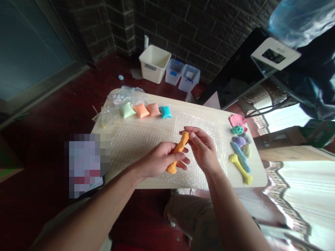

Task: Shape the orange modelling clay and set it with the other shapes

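A stick of orange modelling clay (179,149), thicker at both ends, is held above the bubble wrap on the table. My left hand (163,157) wraps round its lower half, thumb across the front and fingers behind. At the upper end, my right hand (201,144) pinches the clay between thumb and fingers. The bubble wrap (141,139) lies beneath both hands. To the right rest shaped clay pieces: a yellow bone-like stick (240,169), a blue twisted strip (241,157), a purple lump (239,141), a green piece (237,129) and a pink piece (237,120).
Packets of clay in light green (127,110), orange (141,111), salmon (154,109) and teal (165,112) line the table's far edge. Clear plastic bags (128,94) lie at the far left corner. A white bin (154,64) and two clear boxes (174,71) stand on the floor beyond.
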{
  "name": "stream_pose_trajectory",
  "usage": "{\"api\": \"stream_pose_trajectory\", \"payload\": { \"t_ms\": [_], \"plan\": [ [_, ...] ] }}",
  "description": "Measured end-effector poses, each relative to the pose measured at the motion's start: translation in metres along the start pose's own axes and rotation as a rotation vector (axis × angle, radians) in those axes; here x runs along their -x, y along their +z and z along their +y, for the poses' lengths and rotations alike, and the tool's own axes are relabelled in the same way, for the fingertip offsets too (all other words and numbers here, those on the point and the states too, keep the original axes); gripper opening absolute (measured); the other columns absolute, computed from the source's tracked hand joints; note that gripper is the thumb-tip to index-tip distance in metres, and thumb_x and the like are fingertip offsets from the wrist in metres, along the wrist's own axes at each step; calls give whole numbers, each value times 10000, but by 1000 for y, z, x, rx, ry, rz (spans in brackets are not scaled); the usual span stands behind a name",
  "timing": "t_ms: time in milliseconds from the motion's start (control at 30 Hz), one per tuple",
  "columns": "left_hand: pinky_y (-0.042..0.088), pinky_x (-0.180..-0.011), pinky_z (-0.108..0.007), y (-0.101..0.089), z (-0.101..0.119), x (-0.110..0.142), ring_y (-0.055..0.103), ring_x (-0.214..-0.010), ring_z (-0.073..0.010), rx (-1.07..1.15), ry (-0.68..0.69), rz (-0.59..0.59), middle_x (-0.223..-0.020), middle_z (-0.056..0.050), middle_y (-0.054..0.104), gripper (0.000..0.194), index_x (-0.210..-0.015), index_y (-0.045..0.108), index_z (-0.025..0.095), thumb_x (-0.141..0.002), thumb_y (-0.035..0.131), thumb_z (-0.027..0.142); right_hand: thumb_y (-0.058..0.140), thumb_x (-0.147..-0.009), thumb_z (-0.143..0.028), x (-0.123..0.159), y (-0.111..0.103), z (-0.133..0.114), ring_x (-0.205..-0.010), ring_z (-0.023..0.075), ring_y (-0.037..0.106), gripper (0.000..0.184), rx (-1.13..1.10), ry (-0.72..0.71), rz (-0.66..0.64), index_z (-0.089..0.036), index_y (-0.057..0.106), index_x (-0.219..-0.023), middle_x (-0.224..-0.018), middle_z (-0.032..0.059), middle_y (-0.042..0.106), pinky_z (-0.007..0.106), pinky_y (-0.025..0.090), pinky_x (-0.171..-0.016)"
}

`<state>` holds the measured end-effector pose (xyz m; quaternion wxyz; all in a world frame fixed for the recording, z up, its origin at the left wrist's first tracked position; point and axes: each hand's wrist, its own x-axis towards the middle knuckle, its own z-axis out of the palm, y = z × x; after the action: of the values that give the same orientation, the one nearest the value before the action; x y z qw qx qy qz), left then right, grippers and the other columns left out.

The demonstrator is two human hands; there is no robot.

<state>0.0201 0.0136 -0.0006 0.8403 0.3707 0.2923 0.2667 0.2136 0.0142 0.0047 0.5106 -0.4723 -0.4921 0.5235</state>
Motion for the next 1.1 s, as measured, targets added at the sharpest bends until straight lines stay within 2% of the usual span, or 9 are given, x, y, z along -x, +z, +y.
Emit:
{"api": "stream_pose_trajectory", "payload": {
  "t_ms": [200, 367, 500, 633, 833, 900, 1000, 1033, 1100],
  "plan": [
    [559, -822, -319, 2, 4, 0, 766, -891, -183, -28, 31, 44, -1220, -172, 788, 392, -1194, 701, 111, -918, 845, 348, 726, -1040, -362, 0, 0, -2, -936, 187, 731, 158, -73, 28, -18, -307, 816, -1159, -1132, 40, 820, 336, 579, -826],
    [535, -726, -319, -1, 0, -1, 710, -762, -171, -106, 41, 44, -1059, -153, 799, 425, -1135, 700, 105, -958, 777, 484, 705, -1032, -327, -1, 2, -4, -1009, 209, 736, 169, -72, 30, -16, -288, 816, -1152, -1137, 54, 821, 349, 586, -860],
    [551, -729, -320, -2, -7, -2, 723, -811, -191, -263, 146, 124, -1091, -140, 784, 445, -1120, 699, 138, -982, 735, 559, 722, -1019, -379, 0, 5, -3, -992, 228, 741, 194, -7, 29, -10, -276, 799, -1165, -1138, 66, 816, 380, 600, -863],
    [545, -659, -297, 0, -7, -2, 712, -742, -180, -371, 216, 168, -1000, -118, 783, 443, -1034, 694, 147, -1035, 639, 587, 731, -1020, -427, 2, 6, -3, -961, 220, 736, 222, 19, 12, -15, -279, 802, -1170, -1124, 64, 813, 380, 600, -859],
    [558, -648, -301, 0, -5, -2, 717, -705, -184, -286, 213, 176, -965, -117, 790, 511, -1083, 724, 134, -1027, 625, 632, 733, -1010, -498, 2, 9, -2, -967, 221, 738, 333, -70, 63, -41, -283, 790, -1258, -1193, 80, 819, 381, 613, -835],
    [567, -676, -308, 1, -2, -2, 717, -721, -186, -239, 214, 158, -956, -116, 785, 512, -1069, 727, 130, -1024, 628, 630, 803, -964, -470, 2, 11, -1, -853, 189, 721, 332, -108, 106, -86, -275, 803, -1233, -1126, 69, 826, 341, 603, -735],
    [567, -674, -309, 2, 1, 0, 710, -727, -184, -163, 166, 139, -937, -101, 753, 469, -983, 720, 131, -1019, 640, 591, 877, -896, -435, 1, 15, 0, -624, 131, 608, 335, -168, 155, -110, -267, 808, -1177, -999, 45, 827, 287, 505, -534],
    [560, -656, -305, 3, 2, 0, 705, -715, -179, -137, 149, 139, -936, -89, 736, 455, -966, 714, 136, -1014, 648, 583, 893, -878, -427, 1, 17, 0, -604, 127, 590, 333, -188, 160, -101, -265, 806, -1155, -970, 40, 826, 282, 486, -513],
    [547, -625, -300, 4, 3, 1, 694, -679, -166, -81, 139, 157, -942, -59, 701, 431, -992, 707, 151, -999, 672, 580, 918, -848, -423, 0, 18, -2, -627, 141, 611, 350, -207, 162, -79, -266, 798, -1137, -948, 37, 829, 297, 516, -546]
  ]
}}
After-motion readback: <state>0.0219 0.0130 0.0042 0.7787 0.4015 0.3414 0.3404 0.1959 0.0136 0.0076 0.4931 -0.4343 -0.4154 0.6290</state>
